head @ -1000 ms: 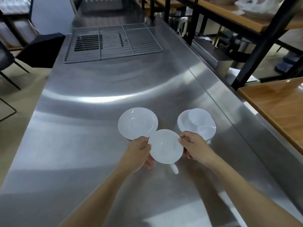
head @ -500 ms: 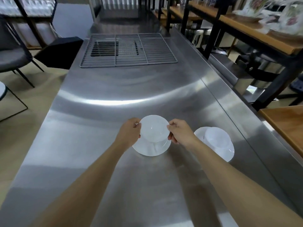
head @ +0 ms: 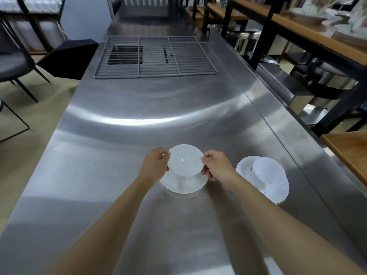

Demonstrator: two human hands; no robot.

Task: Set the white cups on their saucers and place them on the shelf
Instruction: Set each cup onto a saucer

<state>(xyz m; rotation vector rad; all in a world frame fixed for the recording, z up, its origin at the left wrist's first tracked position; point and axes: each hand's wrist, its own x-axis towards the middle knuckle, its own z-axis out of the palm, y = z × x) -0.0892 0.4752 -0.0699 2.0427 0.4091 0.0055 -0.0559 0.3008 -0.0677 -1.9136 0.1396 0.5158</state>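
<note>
Both hands hold one white cup (head: 185,159) by its rim. The left hand (head: 155,167) pinches the left side and the right hand (head: 216,167) pinches the right side, fingers closed on the cup. The cup is right over a saucer (head: 184,185), which lies on the steel bench (head: 119,151) near its near edge. I cannot tell if the cup is touching the saucer yet.

A second ago the cup was closer to the person, with its handle sticking out, and this saucer lay bare just past it on the left. Half a second ago the cup was already over the saucer, much like now.

Just to the right, near the bench's right edge, a second cup (head: 268,171) sits on a second saucer (head: 278,193). It has stayed put.

Farther off, by the far end of the bench, lies a wire rack (head: 155,56). Past the right edge stands a wood shelf (head: 309,34) with dishes on it. No writing can be read anywhere.
</note>
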